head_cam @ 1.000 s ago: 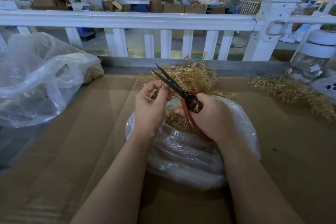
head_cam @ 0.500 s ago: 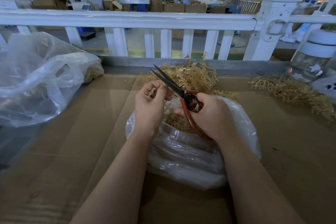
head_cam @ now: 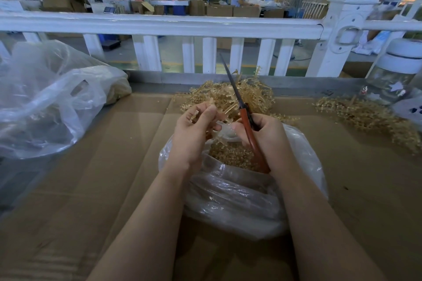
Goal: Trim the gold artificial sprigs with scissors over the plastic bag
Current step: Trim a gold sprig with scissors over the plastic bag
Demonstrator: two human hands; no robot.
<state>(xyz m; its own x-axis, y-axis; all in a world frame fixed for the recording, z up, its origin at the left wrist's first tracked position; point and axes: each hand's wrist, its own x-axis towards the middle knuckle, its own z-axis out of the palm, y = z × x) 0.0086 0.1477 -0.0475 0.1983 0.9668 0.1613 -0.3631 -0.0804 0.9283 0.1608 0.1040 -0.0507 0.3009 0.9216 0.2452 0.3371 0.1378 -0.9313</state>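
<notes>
Gold sprigs are being cut over a plastic bag.

A small gold sprig (head_cam: 225, 110) is pinched in the curled fingers of the left hand (head_cam: 194, 131), just above the open plastic bag (head_cam: 239, 194) on the cardboard table (head_cam: 102, 189). The scissors (head_cam: 242, 109) are gripped by their red handles in the right hand (head_cam: 267, 137), with the blades closed and pointed up. More gold sprigs (head_cam: 228, 93) are piled behind the hands.

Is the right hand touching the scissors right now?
Touching. The head view shows the right hand curled round the red handles of the scissors, with the closed blades pointing up and away above the plastic bag.
</notes>
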